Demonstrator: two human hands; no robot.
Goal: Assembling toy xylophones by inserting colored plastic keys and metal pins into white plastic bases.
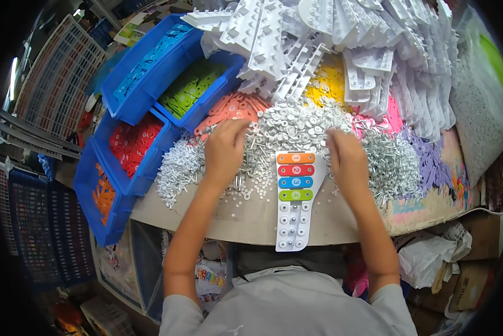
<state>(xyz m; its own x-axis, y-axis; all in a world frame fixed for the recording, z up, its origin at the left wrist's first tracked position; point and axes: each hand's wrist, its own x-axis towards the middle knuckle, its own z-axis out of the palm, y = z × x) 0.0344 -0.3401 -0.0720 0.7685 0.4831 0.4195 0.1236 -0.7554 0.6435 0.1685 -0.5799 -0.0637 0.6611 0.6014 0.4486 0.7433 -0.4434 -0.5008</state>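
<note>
Left hand (224,147) and right hand (345,159), both curled knuckles-up in the white peg heap (296,126), grip hidden so you can't tell what's pinched, flank your keyboard base (294,199), its long axis running back toward you, right slightly nearer.
</note>
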